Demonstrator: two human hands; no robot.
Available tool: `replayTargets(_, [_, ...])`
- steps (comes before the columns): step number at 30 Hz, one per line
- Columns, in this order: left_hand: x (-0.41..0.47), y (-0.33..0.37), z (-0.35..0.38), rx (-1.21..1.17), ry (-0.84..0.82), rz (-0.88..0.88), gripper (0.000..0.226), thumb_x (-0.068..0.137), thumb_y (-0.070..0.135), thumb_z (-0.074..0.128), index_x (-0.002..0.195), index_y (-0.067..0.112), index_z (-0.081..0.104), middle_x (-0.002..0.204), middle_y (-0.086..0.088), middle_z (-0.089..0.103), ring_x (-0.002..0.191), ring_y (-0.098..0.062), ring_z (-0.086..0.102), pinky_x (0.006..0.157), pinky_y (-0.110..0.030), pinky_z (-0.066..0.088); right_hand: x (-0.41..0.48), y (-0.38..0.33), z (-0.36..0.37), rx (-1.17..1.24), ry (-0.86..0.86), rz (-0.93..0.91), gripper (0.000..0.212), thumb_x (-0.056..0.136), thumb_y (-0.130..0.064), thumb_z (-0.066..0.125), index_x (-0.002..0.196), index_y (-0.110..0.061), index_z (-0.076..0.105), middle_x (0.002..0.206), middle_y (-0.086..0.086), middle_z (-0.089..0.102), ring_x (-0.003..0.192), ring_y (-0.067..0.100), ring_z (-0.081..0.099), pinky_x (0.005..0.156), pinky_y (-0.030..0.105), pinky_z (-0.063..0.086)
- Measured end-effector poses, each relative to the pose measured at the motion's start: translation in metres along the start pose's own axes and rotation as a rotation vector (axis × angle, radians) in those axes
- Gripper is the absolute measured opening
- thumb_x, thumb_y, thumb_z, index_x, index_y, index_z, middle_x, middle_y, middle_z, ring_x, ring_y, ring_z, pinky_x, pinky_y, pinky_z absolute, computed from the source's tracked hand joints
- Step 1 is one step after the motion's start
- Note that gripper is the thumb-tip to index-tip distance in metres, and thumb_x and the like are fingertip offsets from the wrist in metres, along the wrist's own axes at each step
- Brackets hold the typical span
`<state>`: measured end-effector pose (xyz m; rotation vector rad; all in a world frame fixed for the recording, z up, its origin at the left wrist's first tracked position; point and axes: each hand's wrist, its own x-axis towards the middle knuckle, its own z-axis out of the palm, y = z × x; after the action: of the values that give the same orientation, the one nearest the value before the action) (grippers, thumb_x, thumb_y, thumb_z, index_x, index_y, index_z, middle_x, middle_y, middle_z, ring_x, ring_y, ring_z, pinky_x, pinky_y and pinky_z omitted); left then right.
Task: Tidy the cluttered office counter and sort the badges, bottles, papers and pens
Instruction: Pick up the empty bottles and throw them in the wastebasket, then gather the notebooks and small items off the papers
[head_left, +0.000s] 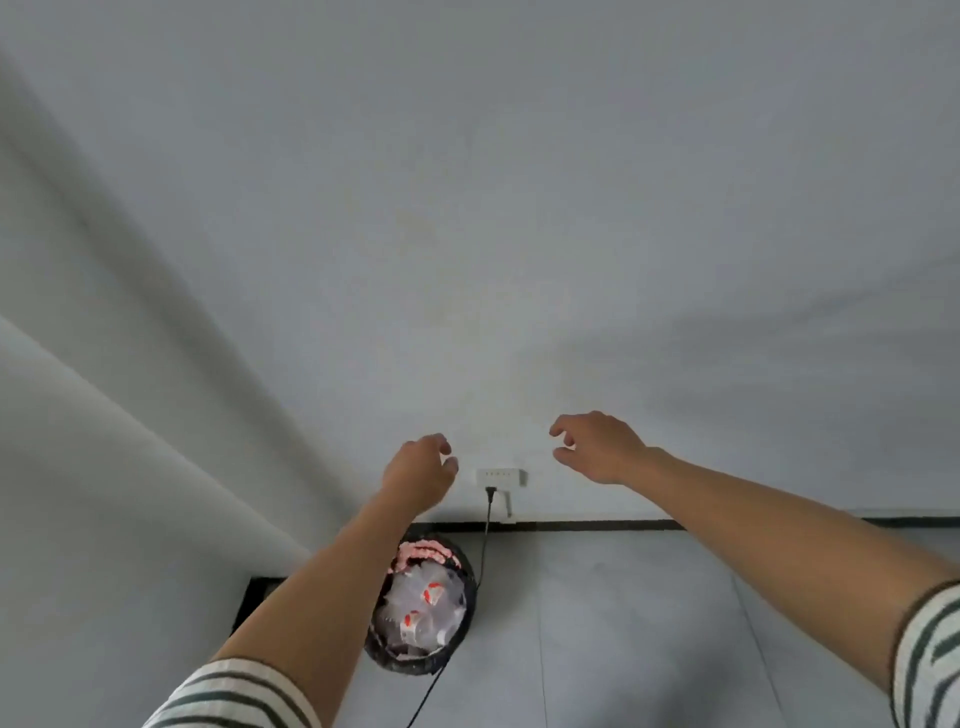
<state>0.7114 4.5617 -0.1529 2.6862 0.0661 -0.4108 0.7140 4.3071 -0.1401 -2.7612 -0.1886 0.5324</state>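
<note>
Head view: nearest to us, two striped sleeves (234, 696) frame the bottom corners, and our bare forearms reach forward from them. Between the arms, low on the grey floor (649, 623), stands a dark round bin (470, 597). It is packed with clear plastic bottles (421, 608) bearing red labels, which seem to have been sorted there as empties. A black cable (483, 551) runs up past the bin's right side.

Further out, our left hand (421, 470) and right hand (602, 447) hang in the air well apart. Both have loosely curled fingers and hold nothing. We judge that they are between items and free to take the next one.

Just beyond and between them, the cable plugs into a white socket (500, 476) on a plain pale wall (519, 208). The bench itself is out of sight.
</note>
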Motion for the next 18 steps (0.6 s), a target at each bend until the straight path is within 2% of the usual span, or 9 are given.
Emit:
replayTargets(5, [0.016, 0.163, 0.04, 0.047, -0.059, 0.239, 0.032, 0.094, 0.033, 0.049, 0.121, 0.018, 0.057, 0.107, -0.009, 0.066, 0.102, -0.024, 0.059, 0.084, -0.034, 0.048, -0.073, 0.133, -0.054, 0.019, 0.117, 0.151, 0.037, 0.095, -0.038, 0.051, 0.13, -0.025, 0.053, 0.124, -0.001, 0.062, 0.105, 0.018, 0.06, 0.087, 0.031, 0.048])
replayTargets(9, [0.017, 0.278, 0.084, 0.038, -0.097, 0.378, 0.03, 0.093, 0.033, 0.051, 0.117, 0.018, 0.059, 0.097, -0.008, 0.067, 0.094, -0.023, 0.061, 0.082, -0.035, 0.051, -0.128, 0.235, -0.089, 0.026, 0.193, 0.279, 0.038, 0.096, -0.038, 0.051, 0.131, -0.025, 0.052, 0.125, -0.002, 0.062, 0.107, 0.018, 0.059, 0.086, 0.03, 0.046])
replayTargets(10, [0.012, 0.328, 0.109, 0.047, -0.125, 0.448, 0.03, 0.092, 0.033, 0.051, 0.117, 0.019, 0.059, 0.096, -0.008, 0.067, 0.091, -0.022, 0.062, 0.081, -0.035, 0.051, -0.159, 0.279, -0.099, 0.05, 0.227, 0.358, 0.038, 0.096, -0.038, 0.051, 0.131, -0.025, 0.052, 0.125, -0.002, 0.061, 0.108, 0.018, 0.059, 0.086, 0.03, 0.045])
replayTargets(13, [0.001, 0.409, 0.146, 0.088, -0.194, 0.565, 0.03, 0.092, 0.035, 0.051, 0.116, 0.021, 0.059, 0.097, -0.006, 0.067, 0.086, -0.02, 0.062, 0.078, -0.034, 0.052, -0.211, 0.351, -0.111, 0.098, 0.28, 0.496, 0.038, 0.095, -0.037, 0.052, 0.131, -0.024, 0.053, 0.124, -0.001, 0.062, 0.107, 0.019, 0.059, 0.088, 0.031, 0.047])
replayTargets(18, [-0.005, 0.544, 0.198, 0.165, -0.245, 0.781, 0.029, 0.094, 0.035, 0.05, 0.118, 0.021, 0.059, 0.098, -0.004, 0.068, 0.109, -0.019, 0.052, 0.085, -0.034, 0.047, -0.284, 0.454, -0.129, 0.174, 0.365, 0.7, 0.04, 0.094, -0.036, 0.053, 0.132, -0.024, 0.052, 0.124, 0.0, 0.062, 0.109, 0.02, 0.059, 0.09, 0.032, 0.047])
